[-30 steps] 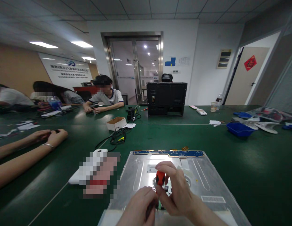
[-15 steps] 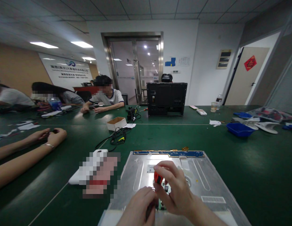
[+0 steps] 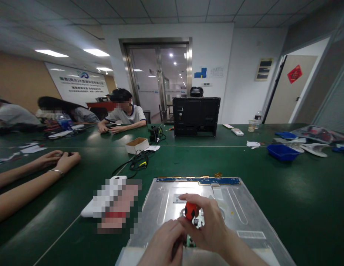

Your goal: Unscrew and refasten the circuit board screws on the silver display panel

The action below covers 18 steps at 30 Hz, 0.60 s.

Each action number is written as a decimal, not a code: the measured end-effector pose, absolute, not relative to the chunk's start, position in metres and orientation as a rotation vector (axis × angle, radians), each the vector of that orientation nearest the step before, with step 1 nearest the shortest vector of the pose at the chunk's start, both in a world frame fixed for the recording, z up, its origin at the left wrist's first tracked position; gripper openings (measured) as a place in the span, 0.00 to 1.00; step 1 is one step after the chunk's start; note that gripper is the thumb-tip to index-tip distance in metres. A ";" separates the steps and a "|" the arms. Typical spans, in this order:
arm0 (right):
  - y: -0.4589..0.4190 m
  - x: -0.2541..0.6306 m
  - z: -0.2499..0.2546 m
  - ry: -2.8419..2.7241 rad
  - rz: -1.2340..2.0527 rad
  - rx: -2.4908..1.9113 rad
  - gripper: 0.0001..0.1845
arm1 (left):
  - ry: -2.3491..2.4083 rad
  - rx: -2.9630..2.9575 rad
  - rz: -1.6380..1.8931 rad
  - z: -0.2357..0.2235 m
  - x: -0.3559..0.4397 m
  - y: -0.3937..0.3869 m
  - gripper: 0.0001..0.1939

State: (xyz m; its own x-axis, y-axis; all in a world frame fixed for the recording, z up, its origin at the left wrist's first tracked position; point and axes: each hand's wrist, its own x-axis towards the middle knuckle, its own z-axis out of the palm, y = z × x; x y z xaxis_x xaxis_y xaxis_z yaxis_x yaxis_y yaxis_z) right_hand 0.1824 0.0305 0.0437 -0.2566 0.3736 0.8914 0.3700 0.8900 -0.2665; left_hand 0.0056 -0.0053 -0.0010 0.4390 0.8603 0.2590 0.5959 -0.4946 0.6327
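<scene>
A screwdriver point(image 3: 190, 211) with a red and black handle stands roughly upright over the metal back of a display panel point(image 3: 230, 218). My right hand point(image 3: 209, 225) is closed on the handle between thumb and fingers. Close beside it, my left hand point(image 3: 168, 240) has its fingers curled together near the shaft; what they pinch is hidden. Beneath both hands a green circuit board point(image 3: 191, 242) shows in part. The screwdriver's tip is covered by my hands. Along the panel's far edge runs a narrow blue circuit strip point(image 3: 222, 180).
A white phone-like item point(image 3: 90, 207), partly blurred out, lies left of the panel. Beyond are a black cable point(image 3: 137, 162), a small open box point(image 3: 137, 145) and a black monitor housing point(image 3: 196, 117). A blue tray point(image 3: 283, 152) sits right. A co-worker's hands point(image 3: 63, 161) rest at left.
My right hand's fingers have shifted about the screwdriver handle, which tilted left and came back more upright with its side turned. My left hand has stayed in place.
</scene>
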 end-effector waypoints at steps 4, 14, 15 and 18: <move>0.028 0.183 0.046 -1.869 0.002 -0.544 0.20 | 1.216 2.251 0.779 0.000 0.005 -0.006 0.11; 0.031 0.185 0.052 -1.964 0.090 -0.465 0.22 | 1.276 2.238 0.758 -0.006 0.006 -0.005 0.11; 0.031 0.185 0.052 -1.976 0.093 -0.466 0.22 | 1.282 2.239 0.753 -0.007 0.007 -0.005 0.11; 0.030 0.185 0.054 -1.989 0.110 -0.441 0.23 | 1.300 2.243 0.743 -0.008 0.006 -0.005 0.11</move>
State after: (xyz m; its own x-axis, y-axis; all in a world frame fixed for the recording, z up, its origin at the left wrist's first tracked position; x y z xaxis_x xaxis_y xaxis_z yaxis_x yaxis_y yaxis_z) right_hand 0.1855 0.0305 0.0540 -0.3849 0.3540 0.8524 0.2578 0.9280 -0.2689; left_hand 0.0065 -0.0051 -0.0082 0.4134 0.8814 0.2288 0.6444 -0.4607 0.6103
